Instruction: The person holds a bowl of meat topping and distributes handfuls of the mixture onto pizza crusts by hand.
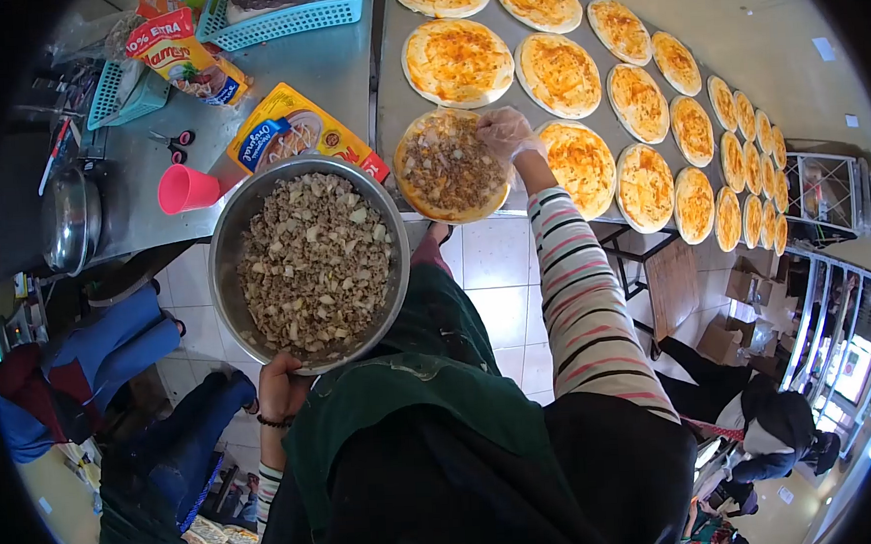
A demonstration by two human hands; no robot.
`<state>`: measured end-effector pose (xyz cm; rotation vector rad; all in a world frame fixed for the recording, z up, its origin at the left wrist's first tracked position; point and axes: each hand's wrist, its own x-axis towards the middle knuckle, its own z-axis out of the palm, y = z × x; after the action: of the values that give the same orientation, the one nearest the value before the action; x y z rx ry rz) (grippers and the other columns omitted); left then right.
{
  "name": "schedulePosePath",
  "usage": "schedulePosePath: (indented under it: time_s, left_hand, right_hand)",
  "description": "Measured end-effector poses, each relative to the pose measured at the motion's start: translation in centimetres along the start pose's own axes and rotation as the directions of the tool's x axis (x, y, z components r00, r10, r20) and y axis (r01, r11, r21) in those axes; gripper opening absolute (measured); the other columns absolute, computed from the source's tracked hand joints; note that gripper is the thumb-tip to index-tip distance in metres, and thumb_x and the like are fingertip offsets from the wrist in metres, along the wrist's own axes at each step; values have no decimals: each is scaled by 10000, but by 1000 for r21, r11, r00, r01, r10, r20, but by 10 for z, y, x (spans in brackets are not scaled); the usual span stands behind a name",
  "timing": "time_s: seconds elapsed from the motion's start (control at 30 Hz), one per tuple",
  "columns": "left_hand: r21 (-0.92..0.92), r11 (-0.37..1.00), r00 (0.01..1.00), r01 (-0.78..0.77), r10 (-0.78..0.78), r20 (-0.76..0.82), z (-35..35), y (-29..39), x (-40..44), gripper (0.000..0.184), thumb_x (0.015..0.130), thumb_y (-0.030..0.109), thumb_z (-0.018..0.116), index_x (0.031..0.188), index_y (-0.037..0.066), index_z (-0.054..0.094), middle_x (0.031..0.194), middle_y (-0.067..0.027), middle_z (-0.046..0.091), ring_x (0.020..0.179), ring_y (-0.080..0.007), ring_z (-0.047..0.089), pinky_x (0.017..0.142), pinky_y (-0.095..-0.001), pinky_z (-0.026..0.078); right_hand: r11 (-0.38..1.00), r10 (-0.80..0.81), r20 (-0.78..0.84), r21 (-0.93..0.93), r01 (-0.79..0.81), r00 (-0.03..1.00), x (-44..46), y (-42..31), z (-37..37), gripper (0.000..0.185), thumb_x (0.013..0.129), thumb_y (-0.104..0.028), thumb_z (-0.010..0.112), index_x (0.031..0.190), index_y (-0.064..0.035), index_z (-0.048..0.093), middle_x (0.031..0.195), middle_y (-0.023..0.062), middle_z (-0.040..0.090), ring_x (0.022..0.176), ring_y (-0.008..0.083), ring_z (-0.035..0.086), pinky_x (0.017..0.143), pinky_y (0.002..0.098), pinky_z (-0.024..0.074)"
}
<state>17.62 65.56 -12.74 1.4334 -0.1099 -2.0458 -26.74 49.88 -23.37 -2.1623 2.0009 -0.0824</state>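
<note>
My left hand (280,387) grips the near rim of a large steel bowl (221,273), its fingers closed on the edge. Cooked minced meat with pale chopped chunks (315,264) fills much of the bowl. In a clear plastic glove, my right hand (510,136) rests on the right side of a round pizza base (449,212) at the table's front edge. Its fingers look stretched out over the meat topping (449,163), which covers most of that base; the fingertips are partly hard to make out.
Several sauced pizza bases (457,62) lie in rows to the right. Left of them are a yellow packet (295,132), a pink cup (188,188), scissors (177,145), a red-topped packet (188,63) and a turquoise basket (285,26). Other people (95,359) stand at the left and right.
</note>
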Motion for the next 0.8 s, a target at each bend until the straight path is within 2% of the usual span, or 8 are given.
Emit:
schedulePosePath:
  time_s: [0.17,0.27,0.37,0.47,0.6,0.7,0.77,0.8]
  left_hand:
    - [-19,1000,998,5,-6,-66,-12,-6,5,109,662,-18,378,734,-73,439,920,-183,479,867,-308,491,815,-437,393]
    - [20,999,992,-27,29,-120,-12,-8,1,59,663,-19,393,673,-53,441,853,-167,487,828,-291,498,799,-429,400]
    - [80,996,994,-48,55,-91,-15,-9,0,108,670,-12,384,735,-66,452,896,-180,490,848,-296,497,805,-428,397]
    - [22,1000,995,-12,14,-98,-6,-7,-3,200,677,-2,374,842,-91,443,951,-196,485,881,-301,494,798,-422,401]
    - [75,997,998,4,1,-68,-10,-8,1,290,682,14,372,939,-117,400,1003,-205,469,907,-303,491,800,-414,404]
    - [54,998,999,18,-17,-29,-18,-14,9,278,682,15,374,926,-115,398,989,-199,472,890,-308,499,784,-426,417]
    - [15,999,999,48,-48,17,-15,-17,15,262,682,12,373,911,-112,401,976,-194,476,875,-313,505,768,-435,428]
    - [92,996,1000,19,-20,6,-9,-19,17,259,676,0,374,911,-107,395,961,-192,477,861,-316,510,736,-440,444]
  right_hand:
    - [941,218,24,260,-217,976,10,-14,0,164,691,-221,523,755,-95,606,746,129,579,666,266,554,636,321,448]
    - [954,97,183,262,-144,978,-6,-39,-18,180,688,-237,534,765,-92,608,782,137,575,684,278,553,652,335,445]
    - [941,-46,74,339,18,996,-30,-74,14,183,686,-246,545,754,-89,610,772,144,573,691,286,555,653,339,447]
    - [983,-3,173,180,-29,985,-25,-88,23,172,678,-234,560,760,-92,612,759,145,573,708,286,554,671,334,445]
    - [955,47,149,284,-88,988,-27,-99,13,159,670,-217,571,737,-77,606,745,151,571,695,293,552,658,331,447]
    - [951,9,68,307,-30,998,-35,-112,-21,170,686,-227,562,751,-76,604,746,144,574,692,283,556,645,337,448]
    - [759,27,-258,633,148,966,-54,-140,-65,222,704,-273,553,773,-67,600,735,123,578,700,276,557,659,345,445]
    - [708,-142,-176,670,224,974,-61,-154,-83,216,706,-264,537,823,-90,590,813,137,564,769,285,543,702,354,432]
